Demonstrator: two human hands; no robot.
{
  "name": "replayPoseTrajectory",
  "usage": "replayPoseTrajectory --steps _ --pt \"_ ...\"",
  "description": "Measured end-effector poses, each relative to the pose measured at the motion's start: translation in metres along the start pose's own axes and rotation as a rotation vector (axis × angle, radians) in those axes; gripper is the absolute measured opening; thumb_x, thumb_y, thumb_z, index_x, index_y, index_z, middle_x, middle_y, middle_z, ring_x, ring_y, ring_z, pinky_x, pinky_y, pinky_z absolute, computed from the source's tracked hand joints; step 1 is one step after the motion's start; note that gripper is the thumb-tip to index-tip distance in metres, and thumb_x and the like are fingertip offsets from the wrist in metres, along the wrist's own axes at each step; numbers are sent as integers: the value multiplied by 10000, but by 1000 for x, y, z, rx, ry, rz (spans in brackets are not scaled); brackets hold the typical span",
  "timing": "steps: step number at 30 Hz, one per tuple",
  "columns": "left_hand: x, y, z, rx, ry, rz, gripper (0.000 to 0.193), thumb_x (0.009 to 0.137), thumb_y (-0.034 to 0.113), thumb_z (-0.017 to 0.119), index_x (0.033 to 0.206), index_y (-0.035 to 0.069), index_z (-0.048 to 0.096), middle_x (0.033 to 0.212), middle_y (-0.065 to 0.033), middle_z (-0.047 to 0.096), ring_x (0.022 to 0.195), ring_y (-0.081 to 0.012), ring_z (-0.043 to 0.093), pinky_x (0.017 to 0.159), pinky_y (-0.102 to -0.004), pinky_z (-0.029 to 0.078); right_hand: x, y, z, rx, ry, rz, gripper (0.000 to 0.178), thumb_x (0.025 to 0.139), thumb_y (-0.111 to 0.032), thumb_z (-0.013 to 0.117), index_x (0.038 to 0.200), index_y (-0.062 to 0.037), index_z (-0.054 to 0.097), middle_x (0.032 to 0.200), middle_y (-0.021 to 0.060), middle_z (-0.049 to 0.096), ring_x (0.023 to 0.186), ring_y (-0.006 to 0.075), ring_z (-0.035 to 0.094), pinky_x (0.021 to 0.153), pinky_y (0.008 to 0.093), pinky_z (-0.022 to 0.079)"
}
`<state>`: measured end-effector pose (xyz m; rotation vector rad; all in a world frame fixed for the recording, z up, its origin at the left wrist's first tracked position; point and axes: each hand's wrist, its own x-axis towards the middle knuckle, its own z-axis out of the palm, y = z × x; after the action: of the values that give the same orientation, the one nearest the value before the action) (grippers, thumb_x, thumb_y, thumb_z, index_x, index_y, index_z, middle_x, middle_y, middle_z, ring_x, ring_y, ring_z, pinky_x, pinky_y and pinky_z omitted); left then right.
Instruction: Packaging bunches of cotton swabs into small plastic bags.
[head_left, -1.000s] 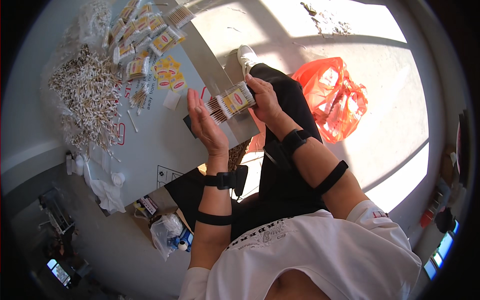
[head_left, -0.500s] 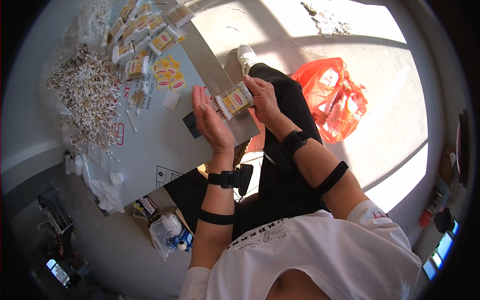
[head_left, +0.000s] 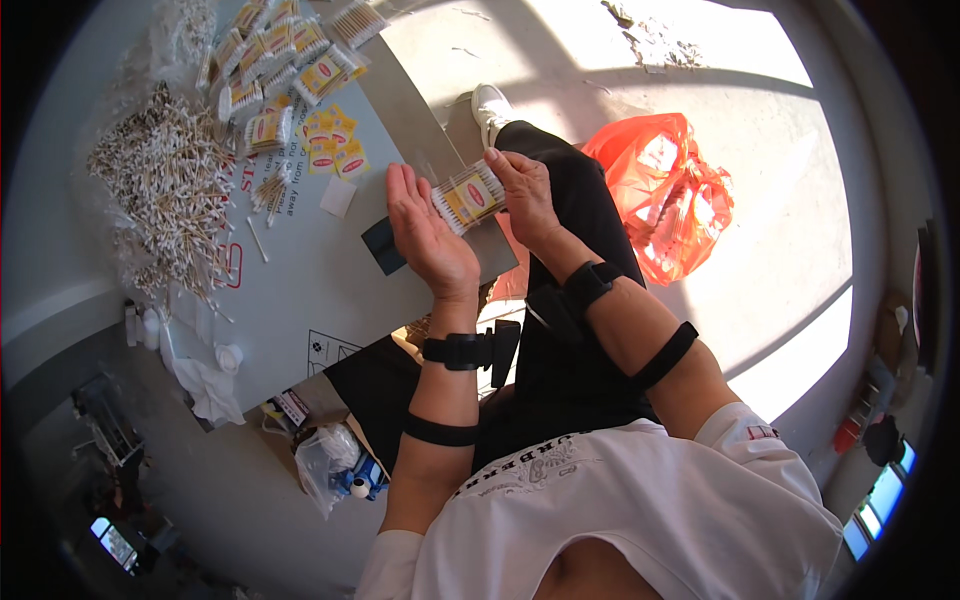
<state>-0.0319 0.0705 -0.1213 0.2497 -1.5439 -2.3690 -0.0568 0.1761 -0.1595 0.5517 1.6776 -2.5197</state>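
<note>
A clear packet of cotton swabs (head_left: 468,199) with a yellow label is pinched at its right end by my right hand (head_left: 526,200). My left hand (head_left: 428,232) lies palm up with its fingers stretched out, against or just beside the packet's left end; whether it touches is hard to tell. On the table (head_left: 290,300) to the left is a large heap of loose cotton swabs (head_left: 165,190). Several filled swab packets (head_left: 270,55) are piled at the far end. Yellow label cards (head_left: 335,140) and a small white card (head_left: 338,197) lie nearer my left hand.
A dark flat block (head_left: 383,247) sits at the table edge by my left wrist. On the floor to the right stands a red plastic bag (head_left: 660,200). A box with plastic bags (head_left: 330,460) is below the table, and scraps (head_left: 655,40) lie on the far floor.
My left hand has turned more palm up, its thumb moving off the packet's left end. My right hand keeps its pinch on the packet, nearly unmoved.
</note>
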Motion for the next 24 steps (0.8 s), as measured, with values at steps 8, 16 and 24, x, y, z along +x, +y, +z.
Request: replayPoseTrajectory --steps 8,16,24 --pt "3 4 -7 46 -35 30 682 1032 439 362 1468 -73 244 1523 -239 272 1442 -305 245 1182 -422 181 -1 0 8 -80 55 -53 361 947 -287 650 720 -7 631 644 -60 501 600 30 397 529 237 341" --pt "22 28 -92 426 120 138 424 943 102 592 1333 -7 465 1349 -172 508 1284 -266 465 1054 -374 387 5 -9 -21 -13 87 -177 371 991 -371 562 1039 -17 661 910 13 629 829 73 578 736 216 455" --pt "99 83 -149 1507 -26 578 593 859 93 656 1395 41 406 1420 -164 436 1366 -316 368 1087 -482 332 -26 -34 -4 -371 282 -552 170 983 -165 579 1059 -29 648 963 8 615 871 86 541 794 222 435"
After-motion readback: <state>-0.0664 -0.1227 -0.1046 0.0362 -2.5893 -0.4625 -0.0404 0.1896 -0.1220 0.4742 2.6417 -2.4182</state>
